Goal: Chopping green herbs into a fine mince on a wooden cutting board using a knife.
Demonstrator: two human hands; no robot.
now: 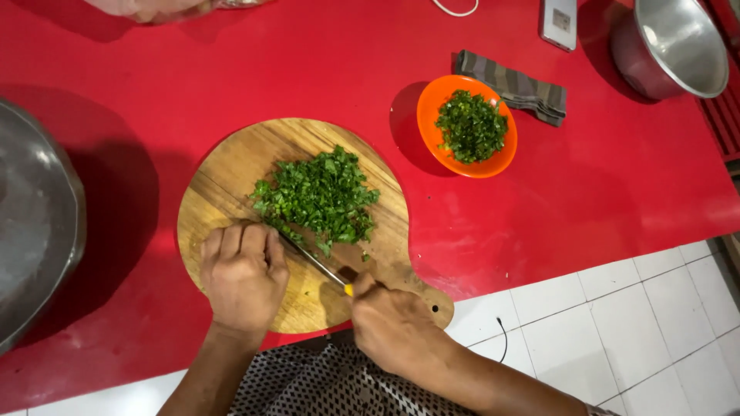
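Note:
A round wooden cutting board [223, 177] with a short handle lies on a red mat. A pile of chopped green herbs [320, 196] sits on its middle. My right hand [389, 323] grips a knife by its yellow handle; the blade [312, 258] runs up-left under the near edge of the herb pile. My left hand [243, 273] is curled, fingers folded, resting on the board over the blade's tip end, beside the herbs.
An orange bowl [432, 104] holding chopped herbs stands right of the board. Behind it lie a folded striped cloth [516, 85], a phone [559, 21] and a steel bowl [678, 42]. A large steel pan [35, 223] sits at the left. White tiled floor [632, 323] shows lower right.

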